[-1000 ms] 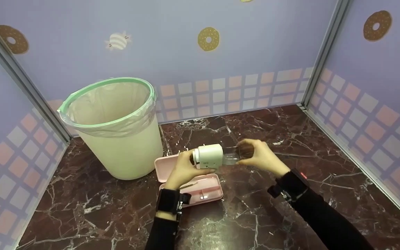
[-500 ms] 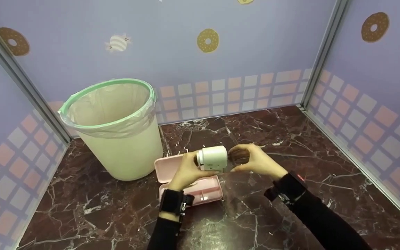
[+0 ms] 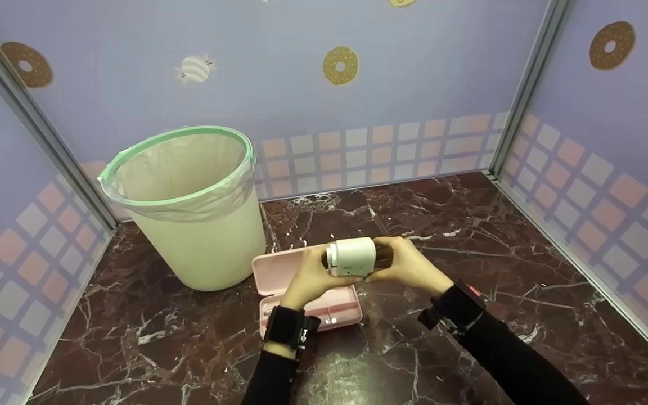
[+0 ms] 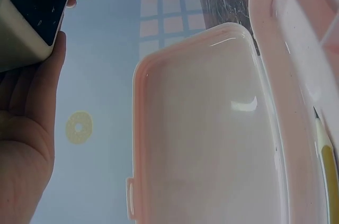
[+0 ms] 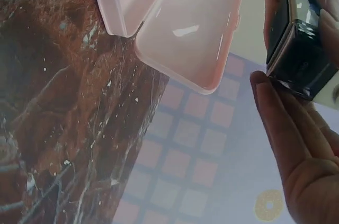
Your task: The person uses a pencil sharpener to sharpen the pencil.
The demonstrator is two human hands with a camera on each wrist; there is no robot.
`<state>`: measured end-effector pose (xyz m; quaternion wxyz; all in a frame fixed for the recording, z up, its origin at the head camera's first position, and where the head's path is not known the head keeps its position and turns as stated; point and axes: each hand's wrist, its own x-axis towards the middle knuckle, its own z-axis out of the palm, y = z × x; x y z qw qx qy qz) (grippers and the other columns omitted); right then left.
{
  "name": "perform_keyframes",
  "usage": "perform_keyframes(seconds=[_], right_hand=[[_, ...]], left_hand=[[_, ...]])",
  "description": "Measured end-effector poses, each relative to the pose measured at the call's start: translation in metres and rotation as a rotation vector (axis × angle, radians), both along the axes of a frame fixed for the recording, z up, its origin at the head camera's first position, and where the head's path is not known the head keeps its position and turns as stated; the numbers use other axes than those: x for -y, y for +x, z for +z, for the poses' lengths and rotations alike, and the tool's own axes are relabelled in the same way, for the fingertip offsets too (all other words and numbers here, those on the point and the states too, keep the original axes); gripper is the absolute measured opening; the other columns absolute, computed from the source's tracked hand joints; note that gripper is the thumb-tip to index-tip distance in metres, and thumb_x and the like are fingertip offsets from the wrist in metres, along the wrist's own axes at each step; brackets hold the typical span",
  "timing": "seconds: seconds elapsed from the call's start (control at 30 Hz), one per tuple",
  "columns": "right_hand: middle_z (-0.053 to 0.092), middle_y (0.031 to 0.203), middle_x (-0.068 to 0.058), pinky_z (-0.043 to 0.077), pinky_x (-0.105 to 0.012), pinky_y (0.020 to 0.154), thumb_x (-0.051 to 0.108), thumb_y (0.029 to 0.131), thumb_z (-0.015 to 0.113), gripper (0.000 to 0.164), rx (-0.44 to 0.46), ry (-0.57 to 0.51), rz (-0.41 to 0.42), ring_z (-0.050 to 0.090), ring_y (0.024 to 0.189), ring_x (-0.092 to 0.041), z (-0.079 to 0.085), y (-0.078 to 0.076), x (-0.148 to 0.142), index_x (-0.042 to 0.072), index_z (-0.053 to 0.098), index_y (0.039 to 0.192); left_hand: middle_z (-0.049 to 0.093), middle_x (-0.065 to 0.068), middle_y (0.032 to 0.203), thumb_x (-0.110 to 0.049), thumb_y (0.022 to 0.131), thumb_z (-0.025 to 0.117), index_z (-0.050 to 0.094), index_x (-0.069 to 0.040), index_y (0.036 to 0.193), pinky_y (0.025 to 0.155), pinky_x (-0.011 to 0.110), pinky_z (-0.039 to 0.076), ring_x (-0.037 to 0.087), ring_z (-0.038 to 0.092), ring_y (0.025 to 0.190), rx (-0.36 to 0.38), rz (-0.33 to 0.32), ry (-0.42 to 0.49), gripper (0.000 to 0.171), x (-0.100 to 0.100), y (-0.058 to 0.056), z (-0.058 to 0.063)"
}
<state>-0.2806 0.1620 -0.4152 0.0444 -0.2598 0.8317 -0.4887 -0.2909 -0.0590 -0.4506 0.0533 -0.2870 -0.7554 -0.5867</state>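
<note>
Over the open pink pencil case (image 3: 272,275), my left hand (image 3: 310,281) grips a white pencil sharpener (image 3: 352,256) lying sideways in the air. My right hand (image 3: 411,267) is at the sharpener's right end, thumb below and fingers behind. In the right wrist view, right fingers touch the dark see-through shavings bin (image 5: 302,62), which sits against the white body. The left wrist view shows the sharpener's dark glossy side (image 4: 42,4) above the left palm. A sharpened yellow pencil (image 4: 329,173) lies in the case's base, beside the raised lid (image 4: 206,139).
A tall pale bin (image 3: 214,242) with a green rim and clear liner stands at back left, close behind the case. Purple patterned walls (image 3: 414,67) enclose the dark red marbled tabletop (image 3: 459,214) at the back and both sides.
My right hand has moved left, and the clear shavings bin has slid into the sharpener's white body. The left hand has shifted slightly right with the sharpener.
</note>
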Motion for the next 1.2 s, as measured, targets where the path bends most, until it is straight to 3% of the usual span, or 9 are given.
perform_keyframes(seconds=[0.2,0.3,0.47,0.57,0.67,0.8,0.9,1.03,1.2], right_hand=[[0.063,0.126,-0.014,0.053,-0.043,0.099,0.016,0.070,0.087,0.073,-0.091,0.102,0.013,0.063,0.115,-0.030,0.013,0.008,-0.002,0.006,0.050,0.133],[0.062,0.126,-0.009,0.053,-0.041,0.098,0.021,0.074,0.085,0.067,-0.179,0.115,0.022,0.063,0.112,-0.025,0.017,0.011,0.000,0.009,0.053,0.130],[0.067,0.118,-0.009,0.054,-0.039,0.092,0.017,0.076,0.083,0.052,-0.320,0.150,0.001,0.064,0.103,-0.022,0.017,0.015,0.005,0.005,0.061,0.122],[0.068,0.116,-0.010,0.055,-0.040,0.091,0.013,0.074,0.084,0.051,-0.343,0.165,-0.020,0.065,0.102,-0.023,0.015,0.017,0.005,0.004,0.063,0.120],[0.068,0.116,-0.012,0.054,-0.042,0.091,0.013,0.075,0.084,0.051,-0.356,0.179,-0.027,0.065,0.103,-0.025,0.012,0.018,0.002,0.003,0.063,0.120],[0.068,0.117,-0.013,0.054,-0.045,0.090,0.013,0.076,0.083,0.049,-0.354,0.193,-0.037,0.064,0.104,-0.027,0.004,0.015,-0.007,0.004,0.062,0.119],[0.067,0.116,-0.013,0.053,-0.044,0.089,0.011,0.076,0.083,0.048,-0.325,0.202,-0.059,0.063,0.103,-0.028,-0.005,0.010,-0.017,0.005,0.062,0.118],[0.067,0.114,-0.015,0.054,-0.041,0.085,0.007,0.074,0.083,0.049,-0.286,0.219,-0.077,0.063,0.100,-0.027,-0.020,0.002,-0.033,0.003,0.061,0.117],[0.066,0.110,-0.016,0.053,-0.042,0.086,0.005,0.072,0.082,0.049,-0.254,0.245,-0.075,0.062,0.098,-0.028,-0.038,-0.007,-0.048,0.000,0.060,0.115]], left_hand=[[0.075,0.006,0.103,-0.021,0.064,0.091,0.070,-0.009,0.113,0.086,0.029,0.057,0.016,0.070,0.091,-0.038,0.002,-0.056,0.055,-0.002,0.001,0.000],[0.074,0.004,0.103,-0.023,0.064,0.091,0.070,-0.010,0.112,0.085,0.029,0.057,0.014,0.068,0.090,-0.036,-0.005,-0.067,0.054,-0.004,0.002,-0.001],[0.074,0.004,0.099,-0.020,0.065,0.091,0.070,-0.009,0.106,0.082,0.029,0.057,0.013,0.068,0.087,-0.030,-0.005,-0.081,0.048,-0.008,0.005,-0.003],[0.073,0.004,0.102,-0.021,0.067,0.090,0.068,-0.009,0.110,0.086,0.031,0.056,0.015,0.068,0.091,-0.015,-0.018,-0.098,0.050,-0.008,0.007,-0.004],[0.069,0.006,0.120,-0.027,0.070,0.088,0.063,-0.010,0.125,0.099,0.038,0.052,0.019,0.066,0.109,-0.033,-0.008,-0.143,0.063,-0.003,0.011,-0.005],[0.054,0.009,0.145,-0.037,0.077,0.082,0.049,-0.011,0.144,0.114,0.046,0.038,0.026,0.051,0.135,-0.179,0.128,-0.299,0.079,0.013,0.020,-0.006],[0.044,0.011,0.153,-0.029,0.081,0.078,0.043,-0.008,0.148,0.118,0.048,0.031,0.030,0.042,0.142,-0.274,0.247,-0.400,0.078,0.030,0.027,-0.006],[0.038,0.012,0.157,-0.014,0.082,0.074,0.038,-0.004,0.149,0.119,0.048,0.029,0.033,0.035,0.145,-0.343,0.380,-0.472,0.077,0.058,0.038,-0.008],[0.036,0.017,0.157,-0.015,0.083,0.074,0.036,0.001,0.149,0.117,0.053,0.031,0.039,0.035,0.144,-0.379,0.561,-0.622,0.077,0.100,0.050,-0.019]])
